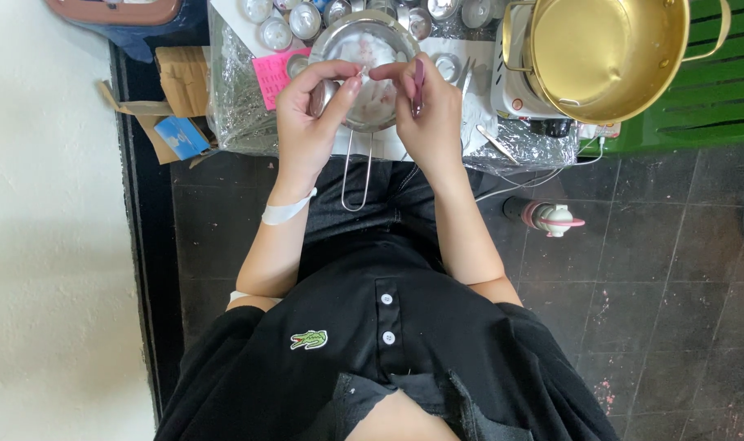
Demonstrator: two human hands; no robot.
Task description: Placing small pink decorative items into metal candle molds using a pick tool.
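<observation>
My left hand [306, 114] and my right hand [427, 110] meet over a round metal strainer [364, 49] with a long wire handle [355, 175] that points back at my lap. The strainer holds pale pinkish-white matter. Between the thumb and forefinger of both hands I pinch one small pale piece [364, 73]. My right hand also grips a thin pink tool [418, 86] that stands nearly upright. A small metal piece [317, 96] is tucked in my left palm. A white band [286, 212] circles my left wrist.
A low table wrapped in plastic film [237, 106] carries several small round metal cups [275, 33], a pink paper note [272, 75] and a brass-coloured pot [604, 53] on a small white stove [515, 90]. A bottle with a pink-and-white cap [547, 216] lies on the dark tiled floor. Cardboard [180, 90] sits at the left.
</observation>
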